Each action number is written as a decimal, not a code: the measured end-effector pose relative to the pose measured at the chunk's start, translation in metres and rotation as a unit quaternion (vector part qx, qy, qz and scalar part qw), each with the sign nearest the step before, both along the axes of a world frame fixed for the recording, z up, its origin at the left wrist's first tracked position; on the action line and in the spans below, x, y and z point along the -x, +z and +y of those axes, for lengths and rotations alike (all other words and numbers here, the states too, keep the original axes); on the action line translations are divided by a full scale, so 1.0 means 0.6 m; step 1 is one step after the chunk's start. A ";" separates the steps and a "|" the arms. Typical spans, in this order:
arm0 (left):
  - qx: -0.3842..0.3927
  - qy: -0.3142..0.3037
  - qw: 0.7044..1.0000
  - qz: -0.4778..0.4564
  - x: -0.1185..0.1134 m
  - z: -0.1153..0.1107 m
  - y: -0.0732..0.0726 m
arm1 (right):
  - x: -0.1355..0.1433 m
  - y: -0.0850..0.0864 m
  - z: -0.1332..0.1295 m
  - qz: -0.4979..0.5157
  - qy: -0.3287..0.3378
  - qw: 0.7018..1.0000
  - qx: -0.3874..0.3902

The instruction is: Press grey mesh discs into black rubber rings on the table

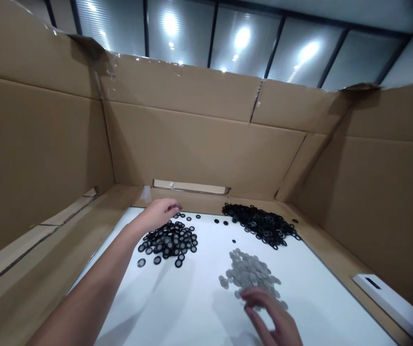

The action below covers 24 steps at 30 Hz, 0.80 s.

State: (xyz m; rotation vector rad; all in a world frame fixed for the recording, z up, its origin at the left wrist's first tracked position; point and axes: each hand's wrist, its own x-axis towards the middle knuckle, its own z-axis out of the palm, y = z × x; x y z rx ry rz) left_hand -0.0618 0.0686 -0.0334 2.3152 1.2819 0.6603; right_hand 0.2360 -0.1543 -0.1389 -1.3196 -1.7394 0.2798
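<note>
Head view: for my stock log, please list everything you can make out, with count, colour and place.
Flat rectangular board: one, white, bottom centre.
Cardboard box walls: three visible, brown, around the board.
Round pieces with grey centres: many, black-rimmed, far left of board.
Thin open rings: many, black, piled far right.
Flat round discs: many, grey, piled nearer, right of centre.
Small loose round pieces: a few, black, between the dark piles.
Slotted oblong object: one, white, right edge.
Dark-framed glass panels: several, greyish, beyond the box.
Left forearm: one, bare, across board's left side.
Left hand: one, bare, by the left pile's far edge; grip unclear.
Right hand: one, bare, at the discs' near edge; grip unclear.
</note>
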 end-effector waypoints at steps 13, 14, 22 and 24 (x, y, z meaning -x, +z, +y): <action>-0.061 -0.199 0.942 -0.262 -0.104 -0.134 0.121 | 0.107 0.264 0.171 0.195 0.121 0.969 -0.091; -0.069 -0.193 0.941 -0.268 -0.098 -0.130 0.121 | 0.112 0.268 0.176 0.196 0.136 0.968 -0.081; -0.098 -0.085 0.954 -0.269 -0.036 -0.112 0.133 | 0.021 0.216 0.308 -0.062 -0.024 0.998 0.006; -0.113 -0.073 0.954 -0.269 -0.026 -0.116 0.138 | -0.021 0.171 0.355 -0.127 -0.061 0.988 0.063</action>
